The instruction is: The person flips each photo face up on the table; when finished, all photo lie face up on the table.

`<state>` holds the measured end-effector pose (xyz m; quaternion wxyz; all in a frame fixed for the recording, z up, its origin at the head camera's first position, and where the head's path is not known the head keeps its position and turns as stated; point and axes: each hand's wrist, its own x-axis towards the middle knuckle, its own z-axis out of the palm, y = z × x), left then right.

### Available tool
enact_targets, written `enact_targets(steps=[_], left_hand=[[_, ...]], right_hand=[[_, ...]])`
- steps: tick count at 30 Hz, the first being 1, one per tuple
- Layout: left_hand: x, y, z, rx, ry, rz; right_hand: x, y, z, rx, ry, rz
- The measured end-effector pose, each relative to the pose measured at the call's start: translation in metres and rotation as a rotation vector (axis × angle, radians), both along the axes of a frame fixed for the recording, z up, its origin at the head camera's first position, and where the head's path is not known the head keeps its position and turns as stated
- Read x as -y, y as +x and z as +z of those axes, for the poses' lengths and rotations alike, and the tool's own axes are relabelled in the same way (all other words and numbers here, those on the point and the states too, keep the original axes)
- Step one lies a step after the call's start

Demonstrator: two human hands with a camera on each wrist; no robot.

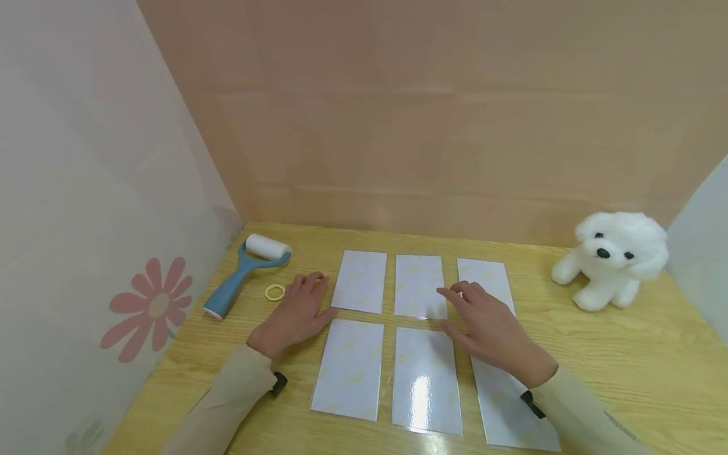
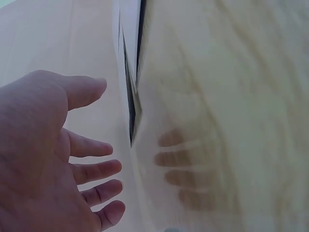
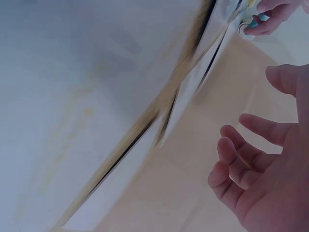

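Note:
Several white rectangular panels with faint yellowish marks lie in two rows on the wooden table. Beside the left column, between the upper-left panel (image 1: pixel 359 281) and the lower-left panel (image 1: pixel 348 370), is my left hand (image 1: pixel 298 313), fingers loosely extended. My right hand (image 1: pixel 491 325) hovers over the right column, partly hiding the upper-right panel (image 1: pixel 483 272) and the lower-right panel (image 1: pixel 506 411). Its fingertips come near the upper-middle panel (image 1: pixel 419 287); the lower-middle panel (image 1: pixel 425 379) reflects a light. In the wrist views, both the left hand (image 2: pixel 53 164) and right hand (image 3: pixel 270 179) hold nothing.
A blue-handled lint roller (image 1: pixel 230 287) lies at the table's left, near a small yellow ring (image 1: pixel 275 292). At the right sits a white plush dog (image 1: pixel 617 262). A beige back wall (image 1: pixel 432 139) and a flower-decorated left wall (image 1: pixel 85 189) border the table.

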<state>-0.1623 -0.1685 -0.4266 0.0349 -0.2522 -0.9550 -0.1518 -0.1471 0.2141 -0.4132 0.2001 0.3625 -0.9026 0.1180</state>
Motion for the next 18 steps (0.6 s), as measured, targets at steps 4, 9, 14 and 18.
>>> enact_targets(steps=[4, 9, 14, 18], left_hand=[[0.000, -0.002, -0.002, 0.006, 0.002, -0.012], [0.000, -0.006, -0.003, 0.033, -0.003, -0.023], [-0.003, -0.009, -0.001, 0.078, -0.015, -0.005], [-0.007, -0.013, -0.002, 0.095, -0.020, 0.007]], right_hand=[[0.013, -0.008, -0.001, 0.006, 0.003, 0.022], [0.027, -0.015, -0.001, 0.024, 0.025, 0.024], [0.041, -0.024, -0.002, 0.080, 0.077, 0.012], [0.053, -0.032, -0.004, 0.104, 0.098, 0.014]])
